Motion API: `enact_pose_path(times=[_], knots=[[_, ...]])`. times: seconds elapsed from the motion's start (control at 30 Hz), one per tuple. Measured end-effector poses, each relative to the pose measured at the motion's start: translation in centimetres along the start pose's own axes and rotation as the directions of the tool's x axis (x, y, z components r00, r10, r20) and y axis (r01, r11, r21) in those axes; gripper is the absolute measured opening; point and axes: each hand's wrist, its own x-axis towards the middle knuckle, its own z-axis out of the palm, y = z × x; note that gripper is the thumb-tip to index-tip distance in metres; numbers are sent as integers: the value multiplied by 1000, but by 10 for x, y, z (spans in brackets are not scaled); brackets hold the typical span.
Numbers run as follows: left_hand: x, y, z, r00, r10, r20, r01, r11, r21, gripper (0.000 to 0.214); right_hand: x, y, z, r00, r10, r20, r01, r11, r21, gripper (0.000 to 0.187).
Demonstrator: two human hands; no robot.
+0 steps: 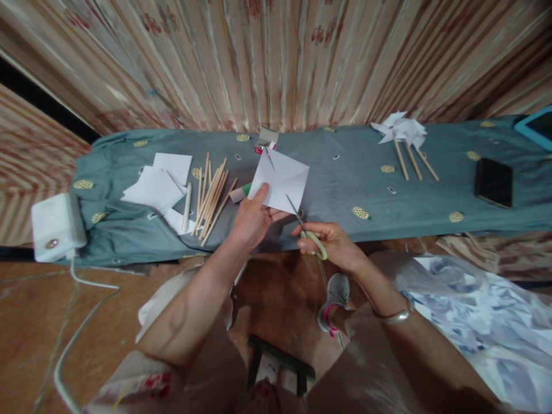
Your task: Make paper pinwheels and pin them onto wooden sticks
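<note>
Tabletop (345,172): grey cloth, sticks (211,198) laid by.
Left hand (252,221): grip pinches paper square (282,178), steadying it.
Right hand (332,244): grip closed through scissors (308,230), blades at the paper's edge.

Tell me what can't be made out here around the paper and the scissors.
- Scissors, head view: the right hand covers most of the handles.
- White paper square: its near corner sits behind the left hand.
- Small box behind the paper: print too small to read.
- Blue tray: cut off by the right edge.
- Green-capped item: partly hidden by the paper.
</note>
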Motion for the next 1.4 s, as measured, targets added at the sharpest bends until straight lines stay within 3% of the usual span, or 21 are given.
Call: enact_pose_path(times=[0.63,1.4], knots=[[-3,0,6,998,-27,-57,27,1000,3,23,2,1,2,999,-19,-34,19,1000,-5,47],[-6,-4,5,998,-56,-40,57,998,21,14,2,0,4,998,-32,-53,32,999,-3,48]])
